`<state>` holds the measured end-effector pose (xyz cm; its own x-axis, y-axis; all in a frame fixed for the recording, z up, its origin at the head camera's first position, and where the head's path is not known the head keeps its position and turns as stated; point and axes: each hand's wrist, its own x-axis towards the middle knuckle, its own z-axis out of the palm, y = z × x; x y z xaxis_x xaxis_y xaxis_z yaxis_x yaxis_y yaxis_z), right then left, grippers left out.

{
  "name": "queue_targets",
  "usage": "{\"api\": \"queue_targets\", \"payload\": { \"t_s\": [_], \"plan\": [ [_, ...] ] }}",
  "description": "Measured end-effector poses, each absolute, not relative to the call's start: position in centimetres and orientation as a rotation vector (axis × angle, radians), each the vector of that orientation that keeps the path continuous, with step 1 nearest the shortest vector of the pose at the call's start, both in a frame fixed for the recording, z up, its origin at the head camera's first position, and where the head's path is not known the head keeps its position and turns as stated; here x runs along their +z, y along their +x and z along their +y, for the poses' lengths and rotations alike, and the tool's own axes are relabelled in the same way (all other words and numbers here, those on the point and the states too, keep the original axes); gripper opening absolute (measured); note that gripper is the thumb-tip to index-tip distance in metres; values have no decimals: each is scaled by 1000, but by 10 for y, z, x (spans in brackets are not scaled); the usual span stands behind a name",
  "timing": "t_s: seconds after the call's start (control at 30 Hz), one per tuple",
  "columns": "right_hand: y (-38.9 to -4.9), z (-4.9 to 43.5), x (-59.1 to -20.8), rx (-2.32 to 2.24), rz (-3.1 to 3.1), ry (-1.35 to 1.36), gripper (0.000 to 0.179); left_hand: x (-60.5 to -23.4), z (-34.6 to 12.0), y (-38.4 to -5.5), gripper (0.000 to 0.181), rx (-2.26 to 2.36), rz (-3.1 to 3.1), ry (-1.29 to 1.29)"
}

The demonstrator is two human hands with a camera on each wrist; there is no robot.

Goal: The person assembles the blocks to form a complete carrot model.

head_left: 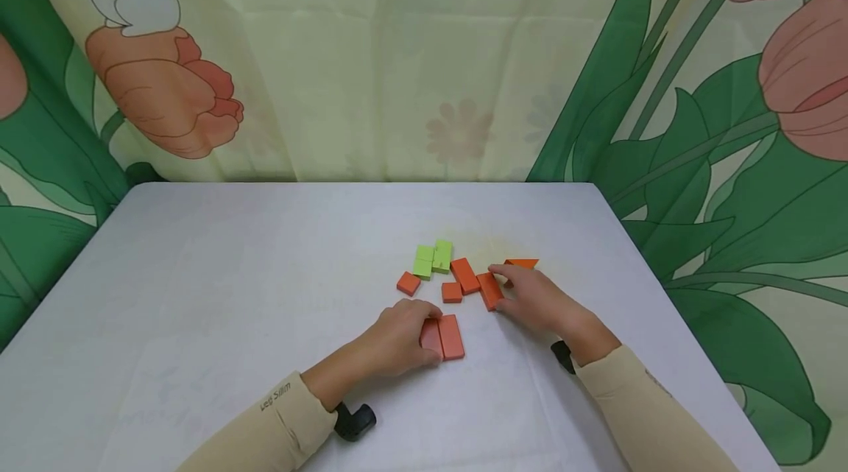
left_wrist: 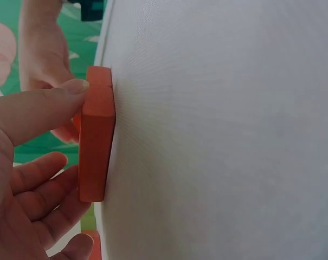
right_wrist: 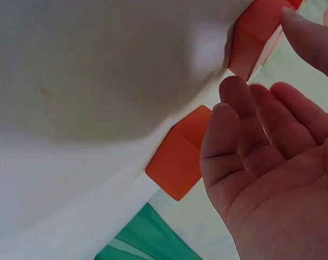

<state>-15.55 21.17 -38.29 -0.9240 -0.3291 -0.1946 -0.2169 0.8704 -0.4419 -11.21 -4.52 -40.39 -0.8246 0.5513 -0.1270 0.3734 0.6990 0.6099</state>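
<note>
In the head view, two coral-red rectangular blocks (head_left: 452, 337) lie side by side on the table. My left hand (head_left: 400, 339) pinches the left one lengthwise. Its thumb presses the near end of a red block (left_wrist: 96, 146) in the left wrist view, with fingers by the far end. Farther right, my right hand (head_left: 539, 303) spans an orange rectangular block (head_left: 490, 291), index finger at its far end and thumb at its near end. An orange triangular block (head_left: 522, 263) shows behind that hand, partly hidden by it. In the right wrist view, the fingers (right_wrist: 256, 124) are slightly bent.
Another orange block (head_left: 465, 275) leans at an angle toward the right hand's block. Two small orange-red blocks (head_left: 452, 292) and a pair of light green blocks (head_left: 424, 262) lie just beyond the left hand. A white-covered table (head_left: 232, 273) meets a printed curtain (head_left: 371, 74) behind.
</note>
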Motion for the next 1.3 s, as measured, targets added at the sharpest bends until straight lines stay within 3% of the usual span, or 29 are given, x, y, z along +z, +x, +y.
{"api": "queue_targets", "payload": {
  "t_s": [0.33,1.3],
  "plan": [
    [-143,215,-383,-625,2733,-315,58,-400,-52,-112,60,836,2638,677],
    [-111,188,-386,-691,2697,-377,54,-401,-48,-110,52,875,2561,648]
  ]
}}
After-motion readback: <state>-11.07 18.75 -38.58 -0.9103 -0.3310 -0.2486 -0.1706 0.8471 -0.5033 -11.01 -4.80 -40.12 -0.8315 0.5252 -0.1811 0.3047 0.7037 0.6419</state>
